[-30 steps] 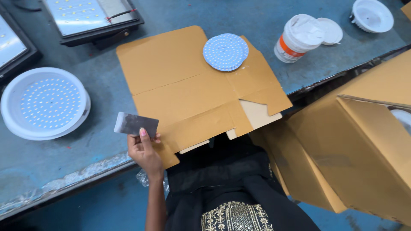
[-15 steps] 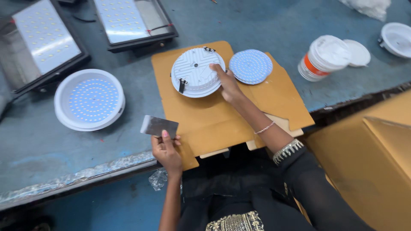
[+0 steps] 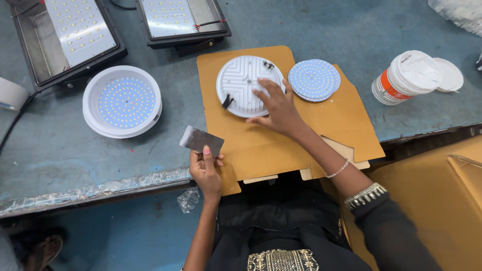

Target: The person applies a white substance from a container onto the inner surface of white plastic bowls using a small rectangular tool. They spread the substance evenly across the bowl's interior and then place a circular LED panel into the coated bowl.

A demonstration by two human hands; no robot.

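Reference landmark: the flattened cardboard sheet [image 3: 281, 145], lying on the blue-grey tabletop [image 3: 75, 150], apparently as a protective pad. Beyond its far-left corner sit two rectangular LED floodlights [image 3: 75, 35]. Left of the sheet rests a round white LED fixture [image 3: 122, 102], diodes up. On the sheet's far half lies a ribbed white round housing [image 3: 246, 83], back side up; the right hand [image 3: 276, 108] presses it flat, fingers spread apart, likely to steady it. Just right of the housing is a round LED disc [image 3: 315, 79]. Right of the sheet stands a white tub [image 3: 404, 75]. At the sheet's near-left edge, the left hand [image 3: 206, 170] has its fingers clamped on a small grey plate [image 3: 202, 140], held clear of the tabletop.
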